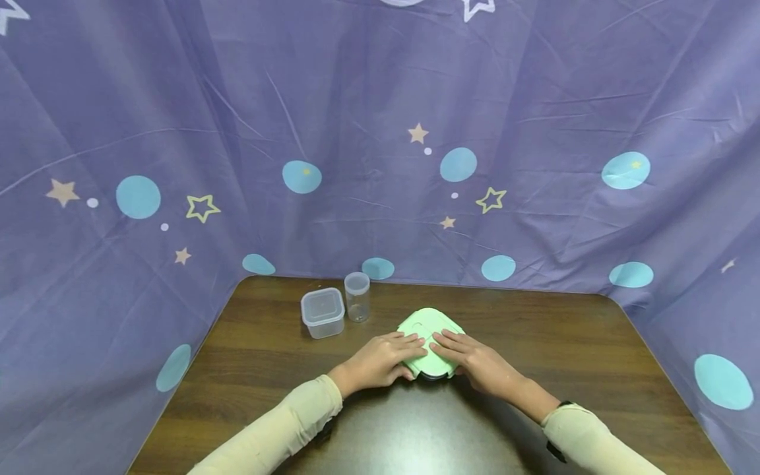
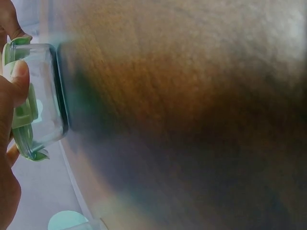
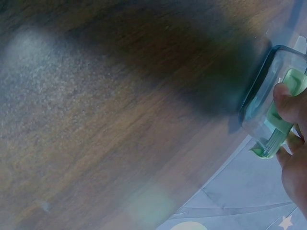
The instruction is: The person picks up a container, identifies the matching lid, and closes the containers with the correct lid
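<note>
A clear glass food container (image 2: 45, 96) with a light green lid (image 1: 429, 320) sits on the table in front of me. My left hand (image 1: 380, 359) grips its left side, fingers laid over the lid and thumb against a green side clip (image 2: 25, 110). From the other side my right hand (image 1: 483, 366) holds it the same way, its thumb on another clip (image 3: 288, 98). Fingertips of both hands lie near each other on the lid. In the left wrist view a further clip (image 2: 41, 155) sticks outward. Fingers hide part of the lid.
Behind and left of the hands stand a square translucent plastic tub (image 1: 323, 313) with a lid and a clear cylindrical jar (image 1: 357, 300), side by side. The brown wooden table (image 1: 267, 369) ends at a purple curtain (image 1: 368, 132) at the back and sides.
</note>
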Motion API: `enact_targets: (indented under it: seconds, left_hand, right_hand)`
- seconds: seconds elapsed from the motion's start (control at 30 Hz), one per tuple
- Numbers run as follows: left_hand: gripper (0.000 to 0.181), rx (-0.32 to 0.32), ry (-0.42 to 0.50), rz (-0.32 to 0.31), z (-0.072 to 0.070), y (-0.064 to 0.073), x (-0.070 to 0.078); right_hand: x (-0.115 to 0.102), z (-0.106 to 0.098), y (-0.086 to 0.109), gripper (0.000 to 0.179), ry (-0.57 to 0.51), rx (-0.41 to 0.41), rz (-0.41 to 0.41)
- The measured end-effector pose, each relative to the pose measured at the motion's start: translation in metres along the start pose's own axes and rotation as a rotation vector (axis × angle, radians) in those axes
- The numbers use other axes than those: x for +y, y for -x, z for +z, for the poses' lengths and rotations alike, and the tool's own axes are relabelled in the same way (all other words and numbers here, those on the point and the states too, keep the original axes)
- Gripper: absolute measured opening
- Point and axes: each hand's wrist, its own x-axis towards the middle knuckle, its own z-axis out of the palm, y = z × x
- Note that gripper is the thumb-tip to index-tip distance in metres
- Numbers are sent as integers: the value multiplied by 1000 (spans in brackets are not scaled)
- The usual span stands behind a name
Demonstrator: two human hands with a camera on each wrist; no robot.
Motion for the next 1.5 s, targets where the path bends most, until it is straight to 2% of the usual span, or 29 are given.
enact_targets:
  seconds: [0.6,0.93,1.5]
  left_hand:
    - [57,2,14,-20,0,-1,1]
    - [62,-68,-18,-39,-10,-13,-5]
    - [61,-42,-83,25,-8,-8,-5]
  right_hand:
    - [-2,-1,-1,79,-8,12,-5]
    - [-1,-1,-1,76,-3,11,3]
    - [-3,-3,-1,76,9,3,-2]
